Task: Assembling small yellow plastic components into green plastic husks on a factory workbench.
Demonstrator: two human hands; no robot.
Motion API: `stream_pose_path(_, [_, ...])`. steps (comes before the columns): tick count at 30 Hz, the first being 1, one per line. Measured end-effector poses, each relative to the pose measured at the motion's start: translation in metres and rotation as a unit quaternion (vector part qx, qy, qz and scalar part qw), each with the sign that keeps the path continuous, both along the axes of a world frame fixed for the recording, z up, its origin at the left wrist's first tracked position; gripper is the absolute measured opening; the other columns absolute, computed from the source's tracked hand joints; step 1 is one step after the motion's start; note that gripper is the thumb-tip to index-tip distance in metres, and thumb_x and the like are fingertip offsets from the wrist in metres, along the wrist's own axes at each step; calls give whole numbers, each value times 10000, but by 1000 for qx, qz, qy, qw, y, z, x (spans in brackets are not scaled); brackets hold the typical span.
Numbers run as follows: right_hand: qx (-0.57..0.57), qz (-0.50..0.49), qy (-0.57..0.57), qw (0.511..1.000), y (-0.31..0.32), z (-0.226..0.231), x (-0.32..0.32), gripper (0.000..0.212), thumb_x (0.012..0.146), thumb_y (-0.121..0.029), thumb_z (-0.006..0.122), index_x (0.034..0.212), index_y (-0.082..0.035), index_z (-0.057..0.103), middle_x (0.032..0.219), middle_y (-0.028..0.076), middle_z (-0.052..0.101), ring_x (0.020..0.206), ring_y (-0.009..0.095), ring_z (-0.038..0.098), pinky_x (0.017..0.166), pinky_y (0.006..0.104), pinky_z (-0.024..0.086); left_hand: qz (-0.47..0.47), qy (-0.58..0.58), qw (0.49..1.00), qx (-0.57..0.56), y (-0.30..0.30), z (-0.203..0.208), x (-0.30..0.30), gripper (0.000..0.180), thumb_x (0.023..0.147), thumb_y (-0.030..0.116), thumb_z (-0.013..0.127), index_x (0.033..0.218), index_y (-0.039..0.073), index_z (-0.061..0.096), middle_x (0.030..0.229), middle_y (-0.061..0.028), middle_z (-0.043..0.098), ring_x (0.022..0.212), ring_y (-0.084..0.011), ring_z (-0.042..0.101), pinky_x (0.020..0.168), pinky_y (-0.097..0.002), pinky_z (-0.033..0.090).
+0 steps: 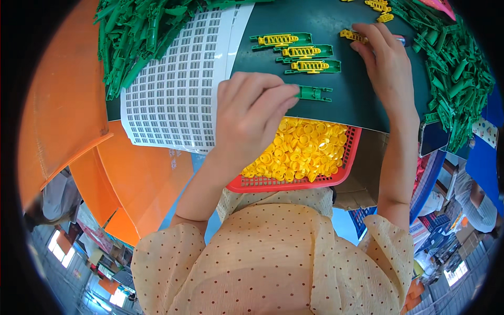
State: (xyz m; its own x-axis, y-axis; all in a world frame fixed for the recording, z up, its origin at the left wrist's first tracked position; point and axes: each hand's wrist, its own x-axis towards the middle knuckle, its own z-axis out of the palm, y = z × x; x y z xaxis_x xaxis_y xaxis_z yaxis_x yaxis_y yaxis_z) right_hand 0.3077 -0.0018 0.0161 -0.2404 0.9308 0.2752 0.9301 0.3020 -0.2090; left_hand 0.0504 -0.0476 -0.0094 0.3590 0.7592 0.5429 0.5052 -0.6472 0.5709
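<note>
My left hand (245,113) is closed in a pinch on one end of a green plastic casing (315,93), held over the dark table top. My right hand (387,65) is farther off to the right, its thumb and fingers closed on a yellow ribbed plastic insert (353,35). Between the hands and a little beyond them lie three green casings, each with a yellow insert seated in it; the nearest such assembly (310,66) is just past the casing in my left hand.
A red basket (346,170) of small yellow caps (302,149) stands against my lap, under the table edge. Green parts are heaped at far left (142,37) and right (454,79). A printed sticker sheet (173,89) overhangs the table. More yellow inserts (379,6) lie at the far edge.
</note>
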Motion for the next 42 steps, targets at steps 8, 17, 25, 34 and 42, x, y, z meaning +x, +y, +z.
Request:
stream_pose_path(8, [7, 10, 23, 1000, -30, 11, -2, 265, 892, -100, 715, 1149, -62, 662, 1023, 81, 643, 844, 262, 650, 714, 343, 520, 30, 17, 998, -49, -4, 2, -12, 236, 760, 50, 805, 983, 90, 735, 938, -25, 671, 875, -205, 590, 770, -324, 410])
stream_pose_path(17, [-7, 33, 559, 828, -66, 2, -39, 373, 860, 68, 726, 1197, 29, 571, 1080, 106, 666, 987, 177, 671, 866, 295, 553, -21, 62, 992, -110, -16, 12, -1, 334, 744, 64, 797, 1068, 90, 723, 1050, -46, 699, 940, -237, 605, 832, -345, 446])
stream_pose_path(25, [15, -73, 306, 949, -83, -13, -16, 250, 893, 63, 693, 1120, 2, 608, 1121, 143, 683, 1040, 202, 659, 898, 321, 537, -193, 125, 973, -26, 9, 16, 6, 374, 740, 43, 628, 1104, 83, 704, 1145, -15, 662, 986, -227, 592, 833, -344, 515])
stream_pose_path(34, [13, -69, 77, 995, -84, 1, -12, 292, 822, 27, 737, 1094, -43, 658, 988, 79, 658, 888, 246, 597, 783, 355, 499, -139, 148, 978, -50, 5, 14, 34, 296, 753, 71, 741, 1046, 62, 703, 999, -45, 617, 840, -238, 599, 747, -331, 514])
stream_pose_path(42, [-89, -59, 383, 917, -91, 7, -14, 427, 806, 82, 708, 1215, -23, 647, 973, 49, 614, 841, 131, 605, 806, 254, 500, -99, 45, 993, -36, 14, 13, 23, 299, 719, 44, 796, 1005, 56, 711, 1004, -35, 640, 876, -238, 597, 727, -344, 513])
